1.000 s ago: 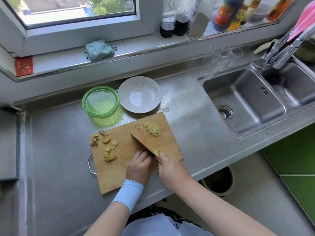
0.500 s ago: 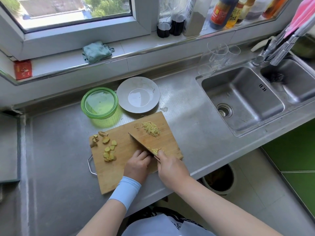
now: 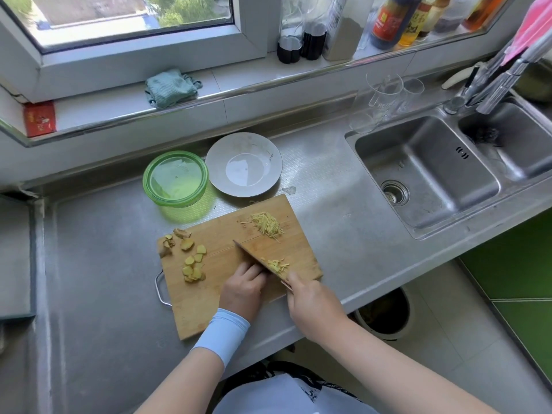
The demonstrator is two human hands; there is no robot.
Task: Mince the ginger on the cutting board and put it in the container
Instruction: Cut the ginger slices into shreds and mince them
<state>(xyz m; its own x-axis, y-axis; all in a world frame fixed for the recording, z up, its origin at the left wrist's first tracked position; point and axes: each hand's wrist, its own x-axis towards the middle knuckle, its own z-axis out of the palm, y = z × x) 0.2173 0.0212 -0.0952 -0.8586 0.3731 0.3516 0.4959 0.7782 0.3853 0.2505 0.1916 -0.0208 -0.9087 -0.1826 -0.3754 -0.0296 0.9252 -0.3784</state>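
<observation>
A wooden cutting board (image 3: 215, 297) lies on the steel counter. Ginger slices (image 3: 193, 264) and peel scraps sit on its left part, and a pile of ginger shreds (image 3: 267, 224) lies at its far right. My right hand (image 3: 310, 303) grips the handle of a knife (image 3: 257, 258) whose blade runs diagonally across the board, with fresh cut ginger (image 3: 276, 265) just right of it. My left hand (image 3: 243, 286) has curled fingers pressed against the blade's left side, holding down ginger that is hidden beneath them. A green container (image 3: 175, 178) stands behind the board.
A grey plate (image 3: 243, 164) sits beside the container. A double sink (image 3: 424, 171) with a tap lies to the right, glasses (image 3: 385, 98) behind it. Bottles and a teal cloth (image 3: 170, 88) line the windowsill. A bin (image 3: 385, 315) stands on the floor below the counter edge.
The knife and both hands stay at nearly the same spot on the board. The small heap of cut ginger beside the blade looks slightly larger.
</observation>
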